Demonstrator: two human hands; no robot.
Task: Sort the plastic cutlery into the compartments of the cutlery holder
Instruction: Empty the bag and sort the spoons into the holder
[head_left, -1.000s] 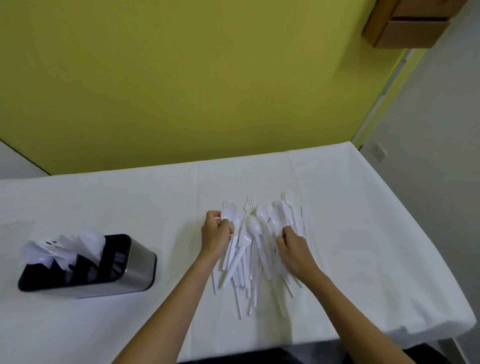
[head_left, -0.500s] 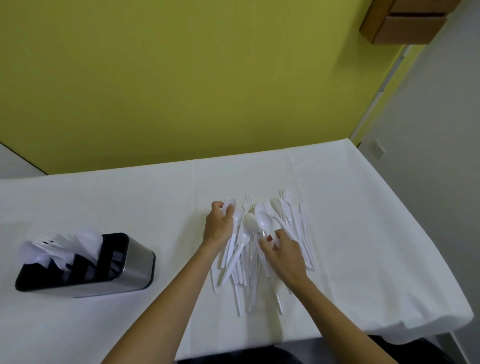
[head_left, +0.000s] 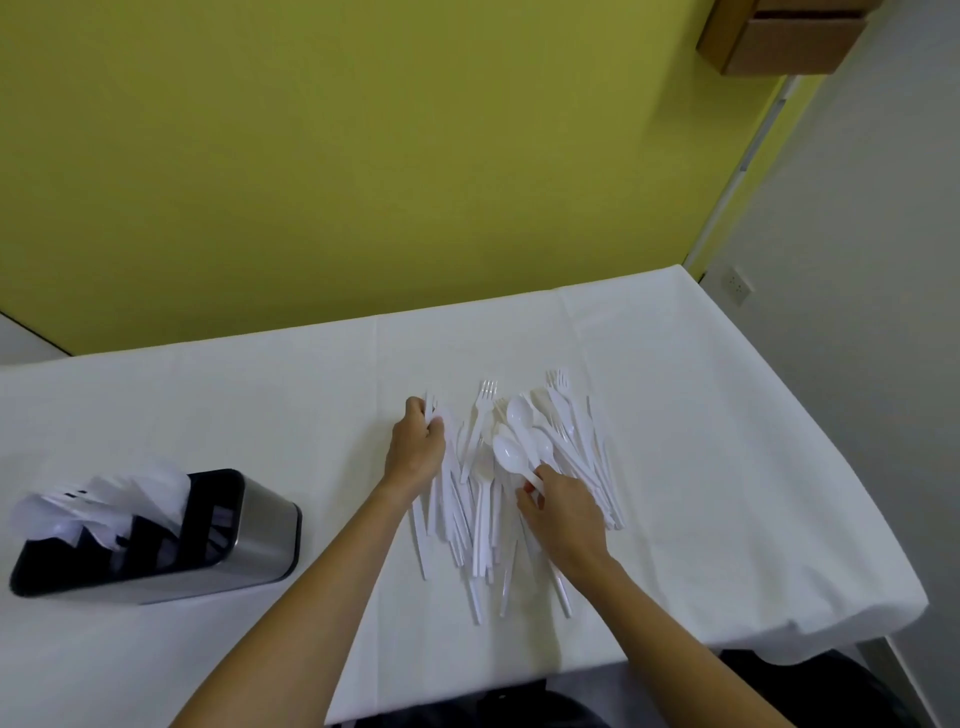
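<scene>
While your right hand (head_left: 563, 514) pinches spoons (head_left: 506, 453) and your left hand (head_left: 415, 452) grips forks (head_left: 429, 404) (probably), you're mid-gather. Next — carry each to its cutlery holder (head_left: 260, 525) compartment.

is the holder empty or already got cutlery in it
Partly filled: white cutlery sticks out at the left end of the holder; its right compartments show dark.

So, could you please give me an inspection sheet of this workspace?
Surface: table under a white cloth.
Job's things: loose cutlery pile at centre; cutlery holder to the left, white cutlery already in it.
Clutter: nothing seen.
Hands: left hand grips a cutlery piece at the pile's left edge; right hand pinches a spoon by its handle.
Cables: nothing seen.
Surroundings: yellow wall, cardboard box top right, wall socket.
</scene>
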